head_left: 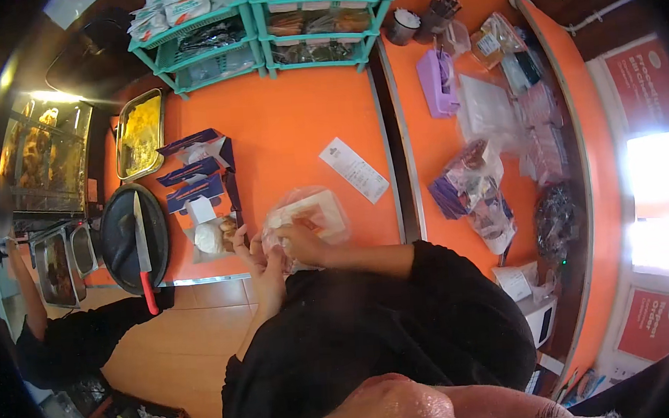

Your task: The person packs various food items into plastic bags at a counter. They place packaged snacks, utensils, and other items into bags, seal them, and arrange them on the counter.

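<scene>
A clear plastic bag (320, 197) with a pale, flat, squarish item inside lies on the orange counter in front of me. My right hand (302, 244) is closed on the bag's near end. My left hand (265, 263) is beside it, thumb and some fingers pinching the gathered plastic while other fingers stretch out to the left. Just left of my hands is an opened blue and white carton (195, 188). It holds a round white item (208, 237) and brown food pieces (229, 229). A printed paper receipt (353, 169) lies to the right of the bag.
A red-handled knife (143, 244) rests on a round black board (115, 257). Behind are a tray of yellow food (140, 136) and turquoise racks (262, 29). The right-hand counter carries a purple tape dispenser (438, 84) and several packets. Another person's arm (29, 289) shows at far left.
</scene>
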Available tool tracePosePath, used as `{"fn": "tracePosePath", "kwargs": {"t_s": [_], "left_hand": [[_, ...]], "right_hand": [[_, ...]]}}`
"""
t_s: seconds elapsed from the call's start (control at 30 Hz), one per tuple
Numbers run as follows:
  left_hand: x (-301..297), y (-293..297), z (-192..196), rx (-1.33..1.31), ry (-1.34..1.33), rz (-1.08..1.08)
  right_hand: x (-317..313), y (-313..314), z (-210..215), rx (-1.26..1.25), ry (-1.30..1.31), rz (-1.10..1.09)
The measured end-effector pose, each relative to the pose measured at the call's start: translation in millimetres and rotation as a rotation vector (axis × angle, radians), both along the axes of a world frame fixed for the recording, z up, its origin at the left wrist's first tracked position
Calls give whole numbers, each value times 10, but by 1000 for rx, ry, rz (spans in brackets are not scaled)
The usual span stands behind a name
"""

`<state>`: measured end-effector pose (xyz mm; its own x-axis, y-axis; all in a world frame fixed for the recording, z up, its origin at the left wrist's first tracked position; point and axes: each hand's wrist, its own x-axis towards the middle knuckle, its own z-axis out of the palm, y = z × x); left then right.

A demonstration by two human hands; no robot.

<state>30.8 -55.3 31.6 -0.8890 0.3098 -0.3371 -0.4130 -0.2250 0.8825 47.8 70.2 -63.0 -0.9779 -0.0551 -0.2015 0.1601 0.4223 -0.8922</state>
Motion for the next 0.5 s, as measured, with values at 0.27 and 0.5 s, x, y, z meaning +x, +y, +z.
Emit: {"fn": "tracePosePath", "kwargs": {"t_s": [0.27,0.5], "left_hand": [[174,-110,236,-82,71,-190],[23,-213,249,-134,111,-161]], "right_hand": [[-17,-83,-14,742,515,209],[-58,38,304,115,363,141]]}}
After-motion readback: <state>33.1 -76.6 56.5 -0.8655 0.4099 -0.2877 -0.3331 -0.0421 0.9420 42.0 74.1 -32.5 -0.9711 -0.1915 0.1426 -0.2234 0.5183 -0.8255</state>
